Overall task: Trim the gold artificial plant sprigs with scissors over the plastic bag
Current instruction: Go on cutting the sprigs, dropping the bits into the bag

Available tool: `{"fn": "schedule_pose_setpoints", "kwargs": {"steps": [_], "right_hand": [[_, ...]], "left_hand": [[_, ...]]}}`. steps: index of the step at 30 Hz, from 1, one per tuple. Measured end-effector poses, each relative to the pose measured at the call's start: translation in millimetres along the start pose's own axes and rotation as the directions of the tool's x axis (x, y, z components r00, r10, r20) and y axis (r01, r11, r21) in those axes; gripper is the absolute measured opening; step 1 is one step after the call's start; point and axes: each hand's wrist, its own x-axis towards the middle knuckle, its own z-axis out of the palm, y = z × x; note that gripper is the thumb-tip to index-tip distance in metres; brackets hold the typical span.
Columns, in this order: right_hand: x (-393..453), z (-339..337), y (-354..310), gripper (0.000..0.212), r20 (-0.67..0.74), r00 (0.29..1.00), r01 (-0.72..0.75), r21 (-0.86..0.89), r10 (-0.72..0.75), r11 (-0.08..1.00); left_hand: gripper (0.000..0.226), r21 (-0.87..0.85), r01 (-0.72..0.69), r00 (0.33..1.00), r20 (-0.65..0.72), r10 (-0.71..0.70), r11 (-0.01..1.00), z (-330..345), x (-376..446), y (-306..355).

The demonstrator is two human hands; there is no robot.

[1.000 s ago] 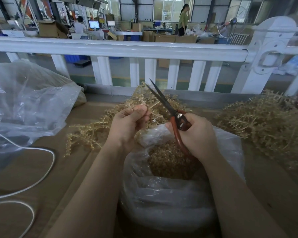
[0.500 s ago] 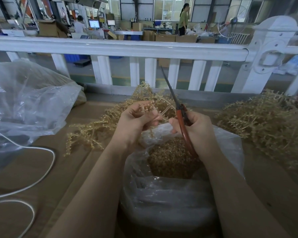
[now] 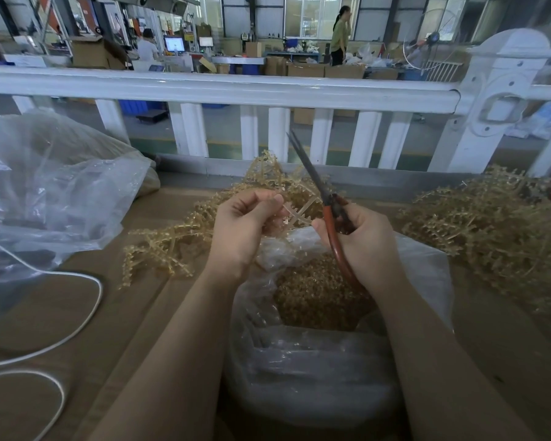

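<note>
My left hand (image 3: 244, 227) pinches a pale gold sprig (image 3: 295, 213) between thumb and fingers, just above the mouth of a clear plastic bag (image 3: 299, 370). Gold trimmings (image 3: 315, 291) fill the bag's inside. My right hand (image 3: 368, 243) grips red-handled scissors (image 3: 330, 214); their dark blades are closed together and point up and away to the left. The sprig's bare stem ends a little left of the scissors' pivot.
A heap of gold sprigs (image 3: 178, 240) lies on the brown table behind my left hand, and a bigger heap (image 3: 497, 230) at the right. A large clear bag (image 3: 45, 192) and a white cable (image 3: 77, 313) sit at left. A white railing (image 3: 236, 90) borders the table's far side.
The scissors' blades, spread open a second ago, have closed and swung more upright. My left hand has shifted slightly with the sprig.
</note>
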Motion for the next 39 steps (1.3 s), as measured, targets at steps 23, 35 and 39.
{"fn": "schedule_pose_setpoints", "kwargs": {"steps": [23,35,39], "right_hand": [[-3,2,6,0.065,0.019,0.977,0.191,-0.504,-0.211,0.842],[-5,1,6,0.067,0.023,0.975,0.212,-0.419,-0.223,0.883],[-4,2,8,0.074,0.034,0.978,0.202,-0.425,-0.207,0.883]], "left_hand": [[0.019,0.004,-0.1,0.995,0.031,0.1,0.995,0,0,-3],[0.028,-0.036,-0.089,0.99,0.106,0.092,0.995,-2,-1,-2],[0.027,-0.043,-0.082,0.991,0.104,0.087,0.996,-1,-1,-3]]}}
